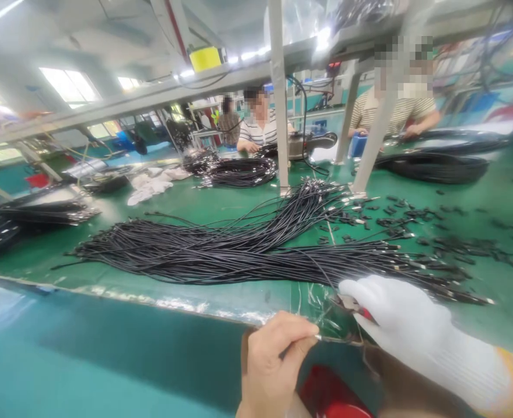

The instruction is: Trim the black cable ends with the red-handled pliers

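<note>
Bare left hand pinching a cable end, gloved right hand gripping cutters, black cables on green table

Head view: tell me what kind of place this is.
Most likely a cable assembly workshop. A big bundle of black cables lies on the green worktable, small black connector parts are scattered beside it, and other seated workers handle more cable coils.
</note>
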Action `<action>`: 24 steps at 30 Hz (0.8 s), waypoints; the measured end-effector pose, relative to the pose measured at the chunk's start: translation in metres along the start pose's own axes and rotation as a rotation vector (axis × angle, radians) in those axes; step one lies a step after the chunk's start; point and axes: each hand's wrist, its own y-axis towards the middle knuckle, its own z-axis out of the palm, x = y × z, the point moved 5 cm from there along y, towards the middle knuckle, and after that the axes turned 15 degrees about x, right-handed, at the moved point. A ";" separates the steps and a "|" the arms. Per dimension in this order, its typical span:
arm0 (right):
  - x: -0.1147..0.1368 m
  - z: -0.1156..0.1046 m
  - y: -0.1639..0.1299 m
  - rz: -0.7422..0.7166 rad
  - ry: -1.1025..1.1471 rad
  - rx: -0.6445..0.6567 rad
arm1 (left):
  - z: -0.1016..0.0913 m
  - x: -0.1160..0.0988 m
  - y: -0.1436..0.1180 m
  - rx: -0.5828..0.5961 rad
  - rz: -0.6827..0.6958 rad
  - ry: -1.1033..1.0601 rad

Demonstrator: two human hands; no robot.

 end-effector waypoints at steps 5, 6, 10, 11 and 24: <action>0.003 -0.012 -0.024 0.036 0.239 -0.123 | -0.001 -0.013 0.005 0.015 0.002 0.125; 0.006 -0.013 -0.028 0.013 0.265 -0.118 | -0.001 -0.017 0.006 0.020 0.022 0.166; 0.013 -0.011 -0.043 0.056 0.151 -0.048 | 0.004 -0.033 0.004 0.000 0.184 0.430; 0.013 -0.010 -0.046 0.082 0.105 -0.030 | 0.006 -0.035 0.001 -0.008 0.206 0.494; 0.010 -0.028 -0.061 0.051 -0.212 -0.034 | 0.031 -0.024 -0.023 -0.079 0.160 0.766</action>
